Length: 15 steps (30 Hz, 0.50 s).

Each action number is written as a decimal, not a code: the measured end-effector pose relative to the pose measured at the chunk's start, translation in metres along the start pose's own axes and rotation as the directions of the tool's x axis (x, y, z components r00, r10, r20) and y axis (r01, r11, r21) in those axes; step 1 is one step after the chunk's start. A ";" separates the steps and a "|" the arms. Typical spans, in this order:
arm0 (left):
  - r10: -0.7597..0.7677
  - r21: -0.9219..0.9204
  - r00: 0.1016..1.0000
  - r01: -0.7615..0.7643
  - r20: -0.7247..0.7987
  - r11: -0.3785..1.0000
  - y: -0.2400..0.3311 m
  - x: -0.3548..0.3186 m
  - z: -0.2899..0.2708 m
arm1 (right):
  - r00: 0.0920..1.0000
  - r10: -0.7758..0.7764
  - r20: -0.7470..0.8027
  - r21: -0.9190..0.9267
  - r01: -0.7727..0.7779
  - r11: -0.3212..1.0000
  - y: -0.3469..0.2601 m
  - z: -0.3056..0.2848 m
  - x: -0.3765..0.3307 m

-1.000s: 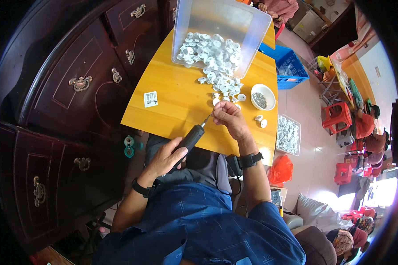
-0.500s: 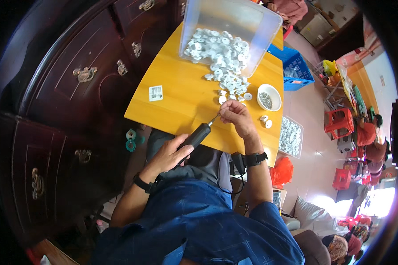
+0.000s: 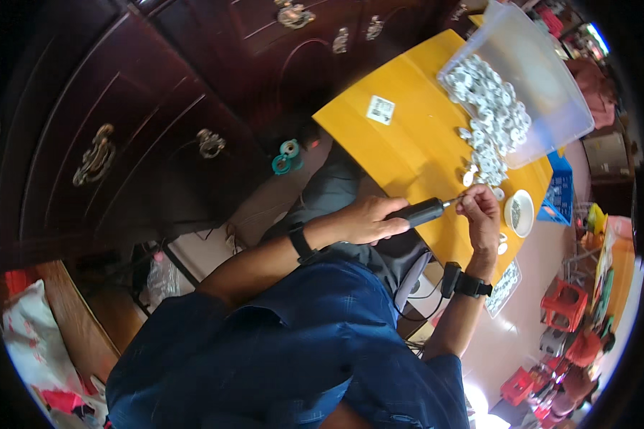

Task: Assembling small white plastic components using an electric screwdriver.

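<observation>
Small white ring-shaped part (image 3: 467,201), pinched between the fingertips of the right hand (image 3: 481,218), sits just over the near edge of the yellow wooden tabletop (image 3: 408,143), and the metal tip of the black pen-shaped rotary tool (image 3: 423,211) touches it. The left hand (image 3: 365,220) is clenched around the tool's barrel, thumb along the top. Compared with 0.5 s ago, the camera view has swung so the table now lies to the upper right, yet both hands hold the same pose on tool and part; the tip has closed up against the piece, which I judge means the working of this 1 part is under way rather than finished.

Containers: 1 large clear plastic tub (image 3: 544,86) lies tipped on its side at the far end of the tabletop, and a heap of white ring-shaped parts (image 3: 490,118) spills from its mouth toward the hands, the nearest loose ones just beyond the right hand. 1 small white round bowl (image 3: 519,212) stands just beside the right hand, with dark small contents too fine to identify. 1 blue plastic crate (image 3: 559,193) sits on the floor past the table edge; its contents are not discernible. A dark carved wooden cabinet (image 3: 157,107) with brass handles stands to the left.
</observation>
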<state>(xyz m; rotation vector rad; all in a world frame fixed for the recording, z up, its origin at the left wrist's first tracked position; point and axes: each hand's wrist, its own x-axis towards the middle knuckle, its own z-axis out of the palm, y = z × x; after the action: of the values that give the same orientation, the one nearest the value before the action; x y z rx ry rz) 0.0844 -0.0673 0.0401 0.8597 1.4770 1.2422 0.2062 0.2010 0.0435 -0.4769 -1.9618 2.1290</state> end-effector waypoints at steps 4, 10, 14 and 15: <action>0.053 0.042 0.998 -0.052 -0.036 0.998 -0.012 0.001 -0.002 | 0.999 0.009 -0.036 0.064 -0.007 0.998 0.002 0.008 0.003; 0.044 0.016 0.998 -0.043 -0.038 0.999 -0.017 -0.001 -0.004 | 0.999 -0.014 -0.039 0.069 0.017 0.997 0.007 0.009 0.007; 0.042 0.030 0.995 -0.039 -0.090 0.999 -0.018 -0.003 -0.002 | 0.999 0.001 -0.036 0.009 -0.001 1.000 0.005 0.009 0.009; 0.039 0.027 0.994 -0.036 -0.099 0.999 -0.020 -0.003 -0.003 | 1.000 0.004 -0.027 0.010 -0.004 1.000 0.004 0.009 0.009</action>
<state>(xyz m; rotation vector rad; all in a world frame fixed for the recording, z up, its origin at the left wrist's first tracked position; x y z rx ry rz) 0.0835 -0.0754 0.0218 0.8561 1.5645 1.3131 0.1949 0.1960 0.0389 -0.5055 -1.9370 2.1227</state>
